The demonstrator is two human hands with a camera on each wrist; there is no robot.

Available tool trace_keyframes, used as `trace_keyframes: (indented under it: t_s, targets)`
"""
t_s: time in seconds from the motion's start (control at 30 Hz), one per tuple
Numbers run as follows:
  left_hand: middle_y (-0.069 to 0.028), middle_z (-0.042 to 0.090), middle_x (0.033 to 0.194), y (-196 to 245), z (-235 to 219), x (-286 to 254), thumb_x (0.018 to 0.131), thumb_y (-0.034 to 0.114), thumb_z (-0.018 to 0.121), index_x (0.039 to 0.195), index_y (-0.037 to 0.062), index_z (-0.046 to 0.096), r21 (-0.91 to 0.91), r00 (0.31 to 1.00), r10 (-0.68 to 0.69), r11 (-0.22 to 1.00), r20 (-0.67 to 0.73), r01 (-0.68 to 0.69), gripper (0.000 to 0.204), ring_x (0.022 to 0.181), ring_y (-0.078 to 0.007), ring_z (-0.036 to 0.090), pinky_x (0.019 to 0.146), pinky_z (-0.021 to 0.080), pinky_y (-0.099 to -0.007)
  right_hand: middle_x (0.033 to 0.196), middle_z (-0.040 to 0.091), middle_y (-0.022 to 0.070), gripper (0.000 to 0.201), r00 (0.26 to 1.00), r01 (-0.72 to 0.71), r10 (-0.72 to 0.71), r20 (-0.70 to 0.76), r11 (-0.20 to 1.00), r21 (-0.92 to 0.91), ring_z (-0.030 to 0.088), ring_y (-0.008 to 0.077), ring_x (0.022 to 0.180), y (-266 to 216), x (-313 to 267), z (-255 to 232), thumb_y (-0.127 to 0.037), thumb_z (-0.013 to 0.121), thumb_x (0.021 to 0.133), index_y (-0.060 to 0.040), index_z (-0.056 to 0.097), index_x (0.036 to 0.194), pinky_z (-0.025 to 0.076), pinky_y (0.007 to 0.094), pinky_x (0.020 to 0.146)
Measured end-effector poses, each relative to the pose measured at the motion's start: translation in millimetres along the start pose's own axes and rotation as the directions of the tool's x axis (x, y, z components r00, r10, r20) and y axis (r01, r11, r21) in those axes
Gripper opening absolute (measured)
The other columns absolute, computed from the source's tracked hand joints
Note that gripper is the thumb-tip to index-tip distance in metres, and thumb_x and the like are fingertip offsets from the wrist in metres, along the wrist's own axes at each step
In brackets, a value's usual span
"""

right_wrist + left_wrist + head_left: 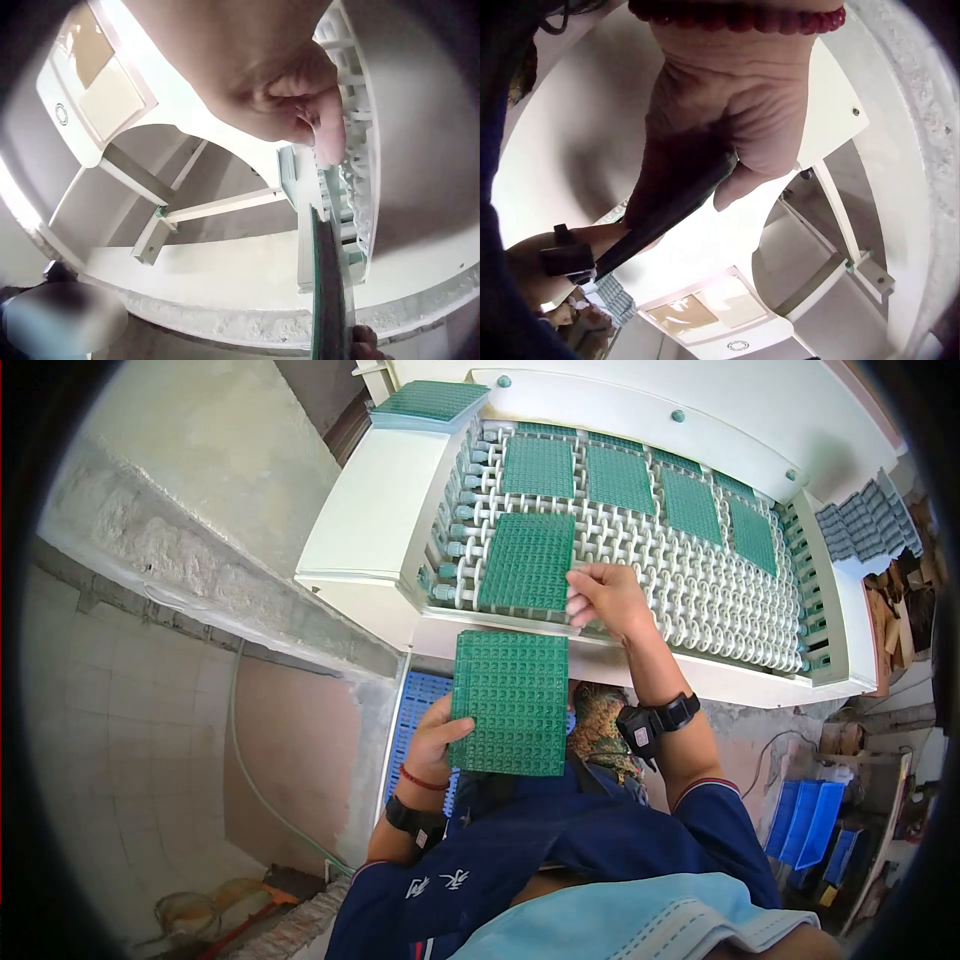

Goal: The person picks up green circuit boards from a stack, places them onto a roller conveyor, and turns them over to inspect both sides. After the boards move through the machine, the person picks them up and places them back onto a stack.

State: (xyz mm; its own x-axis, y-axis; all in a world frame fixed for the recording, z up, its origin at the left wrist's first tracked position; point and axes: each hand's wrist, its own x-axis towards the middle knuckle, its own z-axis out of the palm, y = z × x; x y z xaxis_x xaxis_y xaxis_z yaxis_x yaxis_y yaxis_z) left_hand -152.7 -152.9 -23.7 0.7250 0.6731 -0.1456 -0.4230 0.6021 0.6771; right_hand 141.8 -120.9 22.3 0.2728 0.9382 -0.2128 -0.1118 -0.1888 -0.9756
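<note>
Holding a green grid mat (509, 703) by its lower left edge, the left hand (437, 735) keeps it in the air just below the near rim of the white machine (365, 510). Its grip is closed on this mat: the thumb lies on the front and the fingers are behind, as the left wrist view also shows. Further right, a second green mat (527, 561) lies flat on the white roller bed (700, 600), and the right hand (607, 597) touches its right edge with bent fingers. Whether this grip pinches the edge or only presses it, I cannot tell. Four more mats (620, 478) lie further back on the rollers, and grey mats (865, 520) are stacked at the far right.

I think the held mat could tilt and slip, because only one edge is gripped. The mat on the rollers could also go crooked if it is pushed from one side only.
</note>
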Motion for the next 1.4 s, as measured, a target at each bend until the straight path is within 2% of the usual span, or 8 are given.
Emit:
trace_keyframes:
  t_s: [0.1,0.33,0.5,0.67,0.87,1.1,1.3,1.4]
  targets:
    - [-0.0164,0.059,0.111,0,1,5,0.081,0.018,0.065,0.122,-0.0087,0.045,0.087,0.996,0.073,0.994,-0.051,-0.068,0.053,0.097,-0.0227,0.061,0.083,0.05,-0.0341,0.075,0.064,0.0103,0.027,0.998,-0.046,0.04,-0.052,0.993,-0.109,0.063,0.0124,0.057,-1,-18,-7,-0.016,0.06,0.089,0.0085,0.061,0.099,0.055,0.0253,0.047]
    - [-0.0148,0.058,0.115,2,9,39,0.084,0.015,0.062,0.123,-0.0058,0.046,0.113,0.997,0.076,0.991,-0.016,-0.074,0.047,0.098,-0.021,0.06,0.084,0.049,-0.0329,0.064,0.063,0.0052,0.017,0.95,-0.154,0.164,0.265,0.986,-0.057,0.061,0.0093,0.052,21,-95,-8,-0.015,0.067,0.083,0.0019,0.065,0.085,0.049,0.019,0.043]
    - [-0.0133,0.058,0.115,-3,15,52,0.086,0.009,0.059,0.122,-0.0053,0.046,0.011,0.997,0.074,0.997,0.009,-0.074,0.041,0.101,-0.0209,0.059,0.086,0.049,-0.0345,0.062,0.06,0.0051,0.018,0.999,-0.047,0.046,0.017,0.999,0.022,0.057,0.0091,0.048,23,-88,-27,-0.015,0.068,0.083,0.0036,0.064,0.085,0.05,0.0219,0.043]
    - [-0.0145,0.057,0.115,0,16,42,0.085,0.011,0.06,0.123,-0.0059,0.045,0.036,0.994,0.098,0.995,-0.042,-0.096,0.044,0.101,-0.0219,0.059,0.086,0.049,-0.0349,0.059,0.058,0.0053,0.023,0.966,-0.042,-0.01,-0.257,0.979,-0.199,0.056,0.0099,0.046,-1,-46,-79,-0.016,0.067,0.083,0.006,0.063,0.08,0.048,0.022,0.04]
    - [-0.0141,0.058,0.115,-3,10,28,0.084,0.012,0.062,0.122,-0.005,0.047,0.052,0.988,0.109,0.993,-0.106,-0.104,0.044,0.101,-0.0217,0.059,0.086,0.049,-0.0342,0.057,0.058,0.0053,0.024,0.929,-0.093,-0.062,-0.365,0.916,-0.391,0.055,0.01,0.045,-21,-45,-131,-0.017,0.066,0.083,0.0055,0.063,0.075,0.045,0.0225,0.038]
    - [-0.0145,0.058,0.115,-4,6,32,0.085,0.012,0.06,0.122,-0.0063,0.047,0.05,0.992,0.104,0.994,-0.069,-0.1,0.044,0.101,-0.0214,0.058,0.087,0.048,-0.0332,0.059,0.06,0.0041,0.029,0.795,-0.222,-0.26,-0.548,0.716,-0.662,0.053,0.009,0.052,-22,-75,-227,-0.024,0.071,0.077,0.0043,0.07,0.085,0.042,0.0248,0.047]
    - [-0.0186,0.056,0.118,-5,14,34,0.082,0.016,0.055,0.125,-0.0099,0.043,-0.013,0.997,0.076,0.997,-0.021,-0.076,0.051,0.105,-0.0255,0.057,0.091,0.045,-0.0349,0.062,0.062,0.0058,0.03,0.7,-0.366,-0.248,-0.669,0.681,-0.635,0.055,0.0109,0.055,-17,-101,-332,-0.024,0.072,0.075,0.0018,0.071,0.089,0.043,0.0273,0.053]
    - [-0.02,0.056,0.118,-7,10,36,0.08,0.014,0.053,0.124,-0.0114,0.042,-0.067,0.997,0.061,0.996,0.041,-0.058,0.052,0.106,-0.0274,0.057,0.092,0.045,-0.0362,0.068,0.066,0.0098,0.03,0.635,-0.321,-0.466,-0.616,0.566,-0.759,0.061,0.0145,0.063,-5,-106,-343,-0.025,0.072,0.074,0.0001,0.07,0.091,0.047,0.029,0.059]
